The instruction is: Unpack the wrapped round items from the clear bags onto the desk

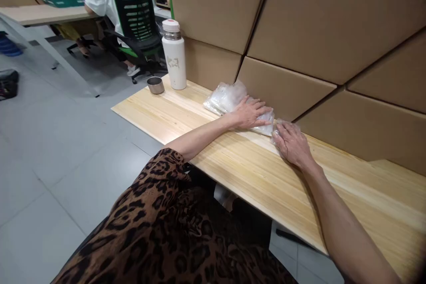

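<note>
Left hand [250,114] flat, fingers spread, pressing on a stack of clear plastic bags [229,100] lying on the wooden table [253,177] against the cardboard wall [299,22]. Right hand [292,143] palm down, fingers loosely open, on a small clear bag [278,125] just beside the stack. Bag contents indiscernible. White thermos [175,55], capped, upright near a steel cup [155,85].

A stack of plastic bags [226,97] is being kept on the worktop [186,115], against the cardboard wall [299,22] behind it. It is being pressed by the left hand [251,113], with the right hand [293,144] just beside. Farther left, a flask [175,55] is being flanked by a cup [155,85].
</note>
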Available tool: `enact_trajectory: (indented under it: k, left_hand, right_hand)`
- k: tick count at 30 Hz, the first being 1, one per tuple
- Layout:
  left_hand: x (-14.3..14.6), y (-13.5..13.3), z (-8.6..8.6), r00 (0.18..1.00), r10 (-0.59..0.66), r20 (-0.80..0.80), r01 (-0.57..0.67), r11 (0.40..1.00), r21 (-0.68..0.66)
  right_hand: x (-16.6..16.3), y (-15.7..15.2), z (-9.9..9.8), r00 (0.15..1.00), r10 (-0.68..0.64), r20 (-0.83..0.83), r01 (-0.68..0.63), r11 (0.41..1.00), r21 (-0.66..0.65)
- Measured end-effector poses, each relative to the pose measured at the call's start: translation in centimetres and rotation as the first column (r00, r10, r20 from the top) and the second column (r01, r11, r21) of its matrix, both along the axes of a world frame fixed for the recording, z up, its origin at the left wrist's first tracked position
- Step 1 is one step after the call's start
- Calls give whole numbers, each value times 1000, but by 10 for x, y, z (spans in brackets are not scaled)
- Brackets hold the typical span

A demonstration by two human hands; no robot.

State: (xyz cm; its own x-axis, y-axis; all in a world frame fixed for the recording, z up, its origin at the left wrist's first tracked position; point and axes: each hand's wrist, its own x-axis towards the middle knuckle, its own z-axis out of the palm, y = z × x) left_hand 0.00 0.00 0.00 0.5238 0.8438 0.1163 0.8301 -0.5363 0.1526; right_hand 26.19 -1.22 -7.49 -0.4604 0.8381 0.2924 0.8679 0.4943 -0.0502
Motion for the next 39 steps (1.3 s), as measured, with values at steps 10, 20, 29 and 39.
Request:
enact_trajectory:
  k: [10, 20, 29, 39]
  left_hand:
    - [-59, -11, 33, 930, 350, 116, -362, 926, 111]
    - [-72, 3, -15, 947, 310, 80, -318, 939, 130]
    - [-102, -10, 4, 829, 404, 387, -436, 900, -5]
    - [-118, -21, -12, 761, 494, 422, -489, 863, -129]
  right_hand:
    - [-46, -3, 37, 977, 115, -180, -92, 987, 133]
    - [-107, 6, 23, 986, 150, -71, -148, 988, 43]
    - [-92, 9, 29, 980, 101, -171, -98, 995, 29]
    - [-98, -3, 20, 984, 167, -66, -165, 986, 33]
